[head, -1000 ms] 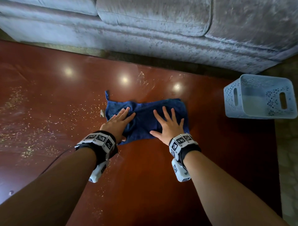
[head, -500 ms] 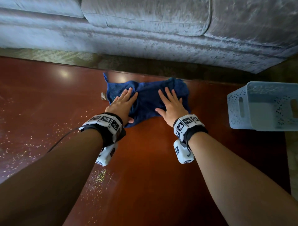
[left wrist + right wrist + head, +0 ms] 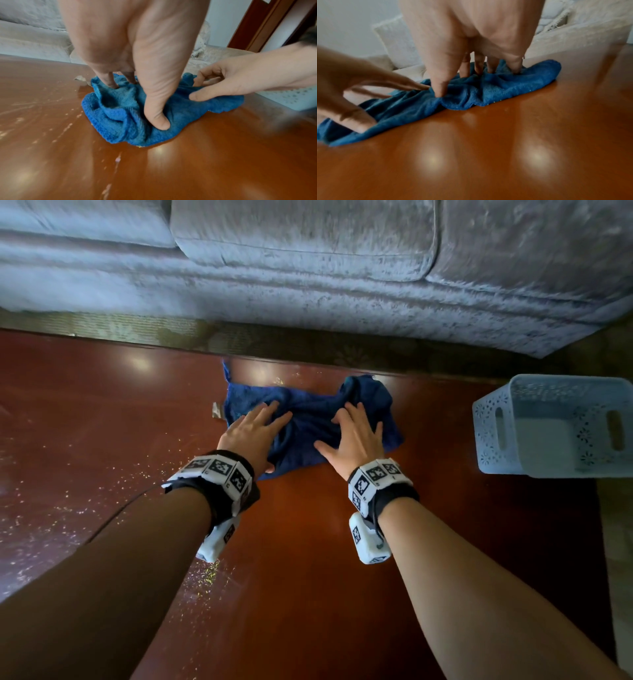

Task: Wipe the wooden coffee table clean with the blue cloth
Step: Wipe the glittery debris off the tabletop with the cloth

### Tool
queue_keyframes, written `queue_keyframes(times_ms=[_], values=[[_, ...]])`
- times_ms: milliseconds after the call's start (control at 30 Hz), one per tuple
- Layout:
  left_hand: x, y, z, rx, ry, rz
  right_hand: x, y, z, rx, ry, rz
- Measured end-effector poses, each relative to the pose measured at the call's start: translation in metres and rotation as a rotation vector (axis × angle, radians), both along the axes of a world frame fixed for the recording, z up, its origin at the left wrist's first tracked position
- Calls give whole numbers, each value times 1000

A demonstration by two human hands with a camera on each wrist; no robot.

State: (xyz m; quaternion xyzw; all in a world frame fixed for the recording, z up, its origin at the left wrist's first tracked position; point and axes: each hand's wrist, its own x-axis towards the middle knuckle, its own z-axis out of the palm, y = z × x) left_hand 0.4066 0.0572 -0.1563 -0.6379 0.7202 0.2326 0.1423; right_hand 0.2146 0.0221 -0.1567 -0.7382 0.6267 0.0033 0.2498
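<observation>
The blue cloth (image 3: 308,419) lies bunched on the glossy red-brown wooden table (image 3: 308,542), a little short of its far edge. My left hand (image 3: 255,428) presses on the cloth's left half with straight fingers. In the left wrist view the left thumb (image 3: 157,121) digs into a fold of the cloth (image 3: 120,108). My right hand (image 3: 356,436) lies spread flat on the right half, and the right wrist view shows its fingertips (image 3: 467,70) sunk into the cloth (image 3: 496,86). Pale crumbs (image 3: 68,508) speckle the table to the left of my left arm.
A light blue perforated plastic basket (image 3: 555,426) lies on its side at the table's right end. A grey sofa (image 3: 308,268) runs along beyond the far edge. A small paper scrap (image 3: 216,409) sits by the cloth's left edge. More crumbs (image 3: 209,573) lie under my left wrist.
Both hands pushed the cloth away from me across the table toward the far edge. It now lies more bunched, with its right corner folded up.
</observation>
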Motion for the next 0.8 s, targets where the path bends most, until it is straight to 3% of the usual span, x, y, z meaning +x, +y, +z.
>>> queue_keyframes(times_ms=[167,267,500,667,800], values=[[-6,15,15,-70,-73,-28,12,37,6,-186,53,-98],[-10,12,23,-144,-122,-49,24,51,4,-138,108,-101],[-28,8,32,-25,-162,-208,16,61,13,-46,-45,10],[-38,2,40,-65,-63,-164,1,49,27,56,-99,24],[-42,-11,59,-205,119,-244,-13,31,48,-28,-90,-15]])
